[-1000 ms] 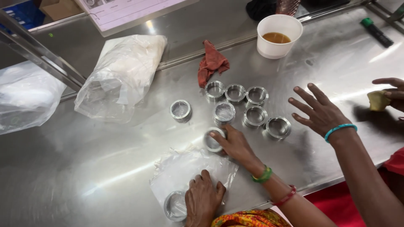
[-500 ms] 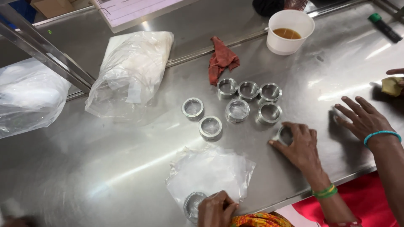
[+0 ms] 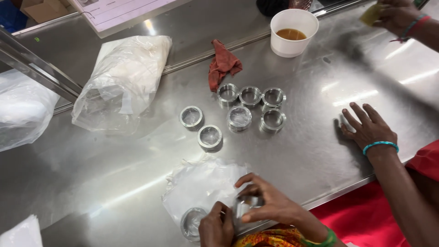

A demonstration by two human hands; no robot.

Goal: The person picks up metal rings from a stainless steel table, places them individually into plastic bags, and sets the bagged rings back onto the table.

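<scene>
Near the table's front edge my right hand (image 3: pixel 274 206) grips a short shiny metal ring (image 3: pixel 246 206) by its rim. My left hand (image 3: pixel 216 227) is beside it, fingers pinched on the edge of a clear plastic bag (image 3: pixel 203 185) that lies flat on the steel table. Another metal ring (image 3: pixel 192 222) sits inside the bag just left of my left hand. Several more metal rings (image 3: pixel 239 117) stand grouped in the middle of the table, two of them (image 3: pixel 210 136) a little to the left.
A co-worker's hand with a teal bracelet (image 3: pixel 366 128) rests flat at the right; another hand (image 3: pixel 395 13) holds a yellowish piece at top right. A white cup of brown liquid (image 3: pixel 294 32), a red rag (image 3: pixel 222 66) and stuffed plastic bags (image 3: pixel 121 82) lie behind.
My right hand picked a ring from the right end of the group and brought it back to the bag at the front edge. The group has one ring fewer.
</scene>
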